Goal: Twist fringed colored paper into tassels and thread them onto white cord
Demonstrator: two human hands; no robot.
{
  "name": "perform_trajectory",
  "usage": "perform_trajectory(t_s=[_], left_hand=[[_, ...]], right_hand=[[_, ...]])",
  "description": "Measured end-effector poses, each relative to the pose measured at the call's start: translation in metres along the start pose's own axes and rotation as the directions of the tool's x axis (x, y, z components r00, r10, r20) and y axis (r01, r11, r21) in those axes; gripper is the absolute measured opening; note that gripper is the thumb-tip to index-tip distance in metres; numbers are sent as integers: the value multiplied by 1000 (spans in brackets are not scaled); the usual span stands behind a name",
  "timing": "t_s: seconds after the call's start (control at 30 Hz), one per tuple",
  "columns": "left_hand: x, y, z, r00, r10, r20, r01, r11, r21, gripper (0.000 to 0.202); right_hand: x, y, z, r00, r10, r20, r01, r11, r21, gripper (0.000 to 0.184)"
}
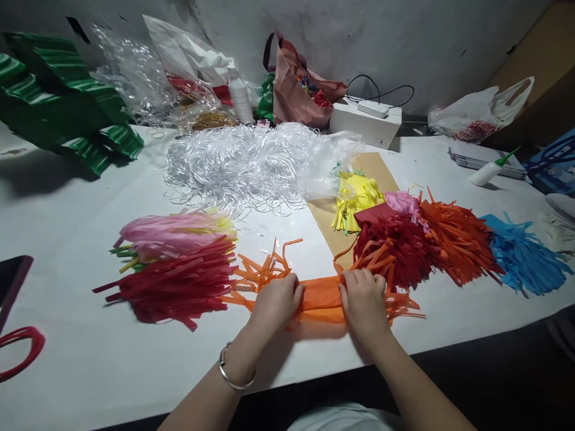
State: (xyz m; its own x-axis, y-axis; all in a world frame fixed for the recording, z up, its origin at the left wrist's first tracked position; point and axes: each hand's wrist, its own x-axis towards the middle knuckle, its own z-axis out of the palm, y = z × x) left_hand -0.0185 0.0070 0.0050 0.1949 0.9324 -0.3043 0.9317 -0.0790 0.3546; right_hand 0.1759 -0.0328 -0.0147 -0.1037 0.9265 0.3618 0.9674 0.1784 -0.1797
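Between my two hands stretches a sheet of orange tissue paper, its middle uncut and both ends sliced into fringe. My left hand grips it left of the middle, fingers curled over the paper. On the other side my right hand is closed on the same sheet. Left of the sheet lies a bundle of dark red paper fringe, with a pink fringe bundle behind it. A dark red fringed bundle lies just beyond my right hand.
Farther right are an orange-red fringe bundle and a blue one. Yellow fringe lies on brown card. A heap of clear white strands spreads behind. A glue bottle lies at right; red cord at left.
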Motion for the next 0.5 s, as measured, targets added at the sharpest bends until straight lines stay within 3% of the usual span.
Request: perform_trajectory(t_s=[0.1,0.2,0.3,0.4,0.47,0.5], left_hand=[[2,0,3,1000,-12,-10,12,1000,8,24],[3,-1,5,1000,-9,-29,9,1000,1,22],[2,-3,3,998,23,-55,-24,999,-21,18],[-5,-7,0,990,76,-121,-81,996,-29,14],[-13,-9,1,964,182,-196,-185,983,2,19],[-17,-9,3,928,293,-230,-291,956,43,21]], right_hand=[[-2,-3,-9,966,-242,-92,250,964,95,18],[-7,-4,-8,858,-514,2,502,839,210,17],[-10,-5,-1,834,-545,91,521,830,199,13],[-12,-4,6,823,-561,87,544,823,162,14],[-12,-3,9,819,-569,75,553,817,163,16],[-12,-2,10,821,-567,66,550,817,173,17]])
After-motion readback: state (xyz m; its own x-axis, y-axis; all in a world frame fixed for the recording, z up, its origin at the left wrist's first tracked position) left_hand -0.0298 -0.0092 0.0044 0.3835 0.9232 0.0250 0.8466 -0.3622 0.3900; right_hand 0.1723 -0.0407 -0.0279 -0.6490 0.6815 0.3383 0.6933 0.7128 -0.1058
